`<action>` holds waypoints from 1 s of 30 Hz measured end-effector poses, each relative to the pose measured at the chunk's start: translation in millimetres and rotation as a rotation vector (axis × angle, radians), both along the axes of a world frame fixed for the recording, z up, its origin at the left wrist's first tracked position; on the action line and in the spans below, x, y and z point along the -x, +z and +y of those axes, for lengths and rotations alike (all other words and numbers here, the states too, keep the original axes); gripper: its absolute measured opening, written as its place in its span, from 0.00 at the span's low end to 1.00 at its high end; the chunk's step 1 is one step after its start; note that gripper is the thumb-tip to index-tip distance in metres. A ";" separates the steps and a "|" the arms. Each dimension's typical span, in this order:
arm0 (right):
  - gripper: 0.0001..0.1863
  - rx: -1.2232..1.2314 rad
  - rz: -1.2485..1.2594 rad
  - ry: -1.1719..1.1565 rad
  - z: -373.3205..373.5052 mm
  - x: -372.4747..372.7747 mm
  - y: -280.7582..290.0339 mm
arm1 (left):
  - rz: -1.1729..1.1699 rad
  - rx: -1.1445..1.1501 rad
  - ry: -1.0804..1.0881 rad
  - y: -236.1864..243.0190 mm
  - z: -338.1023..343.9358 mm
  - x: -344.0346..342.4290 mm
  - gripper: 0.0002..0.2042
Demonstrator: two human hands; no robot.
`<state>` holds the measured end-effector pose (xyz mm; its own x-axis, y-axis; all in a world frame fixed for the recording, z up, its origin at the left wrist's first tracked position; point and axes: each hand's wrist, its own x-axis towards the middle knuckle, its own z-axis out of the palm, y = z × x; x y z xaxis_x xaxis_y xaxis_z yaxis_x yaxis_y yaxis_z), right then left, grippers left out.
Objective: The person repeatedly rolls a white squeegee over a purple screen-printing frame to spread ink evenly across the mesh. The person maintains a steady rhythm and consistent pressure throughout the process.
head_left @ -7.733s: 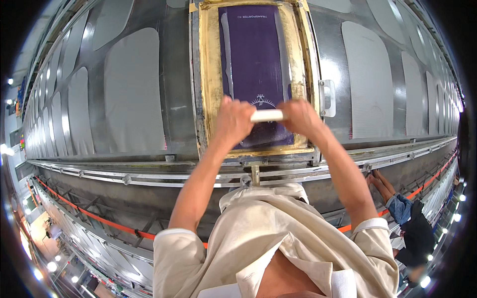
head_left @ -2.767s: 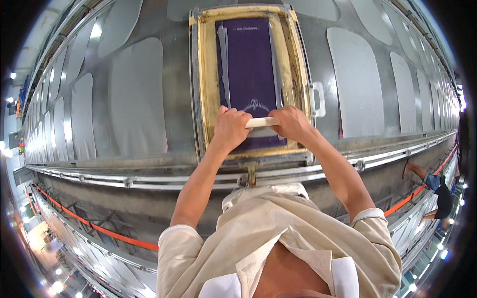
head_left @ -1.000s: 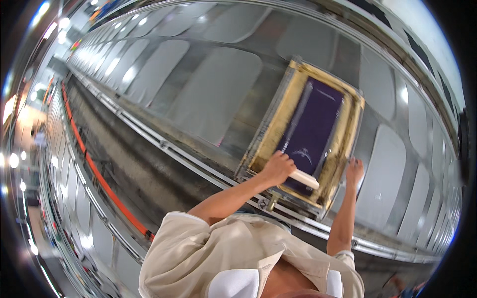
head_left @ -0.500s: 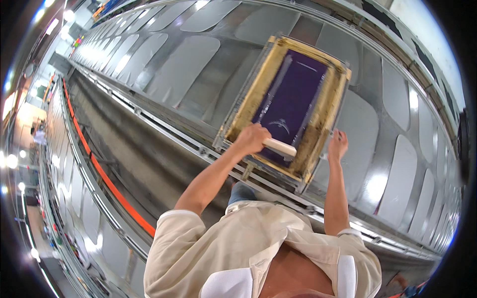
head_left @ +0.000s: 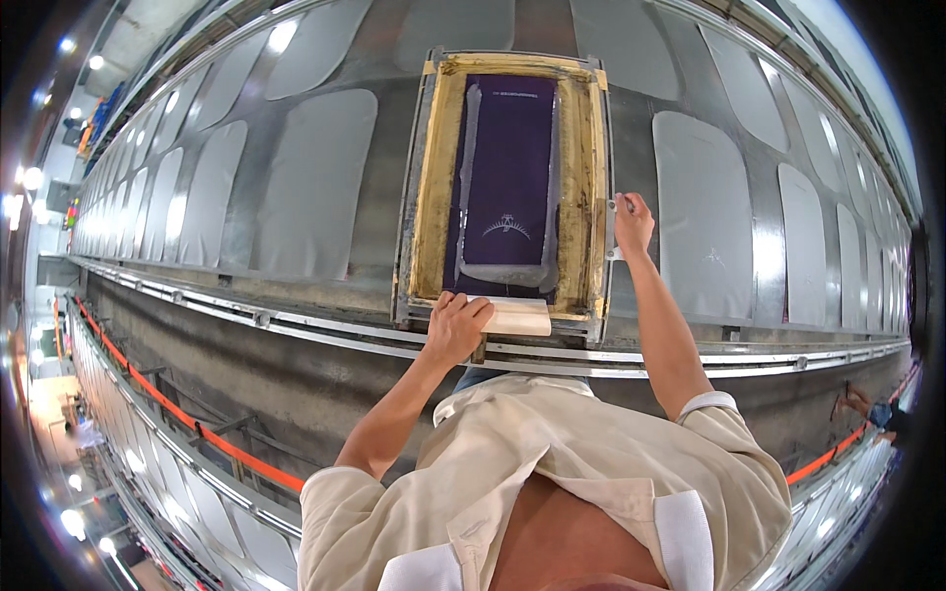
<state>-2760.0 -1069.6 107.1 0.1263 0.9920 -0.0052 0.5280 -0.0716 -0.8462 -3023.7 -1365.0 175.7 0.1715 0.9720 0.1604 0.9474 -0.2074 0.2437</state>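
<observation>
A screen printing frame (head_left: 602,138) with a yellowed rim lies over the long grey table in front of me. Its dark purple mesh (head_left: 509,177) carries a pale curved design near the close end. At that near end my left hand (head_left: 457,327) grips the left part of a squeegee (head_left: 520,316) with a pale wooden handle, its lower edge hidden. On the frame's right side my right hand (head_left: 634,225) is closed round a small metal side handle (head_left: 613,241), partly covered by the fingers.
Grey fabric panels (head_left: 317,187) lie in rows along the table; one panel (head_left: 702,212) right of the frame bears a small pale mark. A metal rail (head_left: 296,333) runs along the near edge. Behind me are an orange strip (head_left: 236,448) and another table. A person's arm (head_left: 857,402) shows far right.
My view has turned, so the frame now looks nearly straight and further left. The squeegee has come toward me to the frame's near end. My right hand is now at the frame's side handle.
</observation>
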 end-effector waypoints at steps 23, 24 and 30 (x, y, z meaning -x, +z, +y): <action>0.21 -0.054 -0.457 1.000 264.6 172.0 94.0 | -0.047 0.235 0.090 23.2 482.4 142.4 0.11; 0.21 0.020 -0.495 0.985 274.2 184.4 102.0 | -0.032 0.266 0.097 23.9 491.5 147.6 0.12; 0.18 0.021 -0.741 0.952 320.3 217.3 82.5 | 0.005 0.357 0.121 14.5 540.9 159.5 0.16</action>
<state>-2977.3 -749.3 189.6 -0.6761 0.6901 -0.2581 0.7339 0.5997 -0.3190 -3183.2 -824.1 190.2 0.0517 0.9798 -0.1930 0.9612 0.0036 0.2758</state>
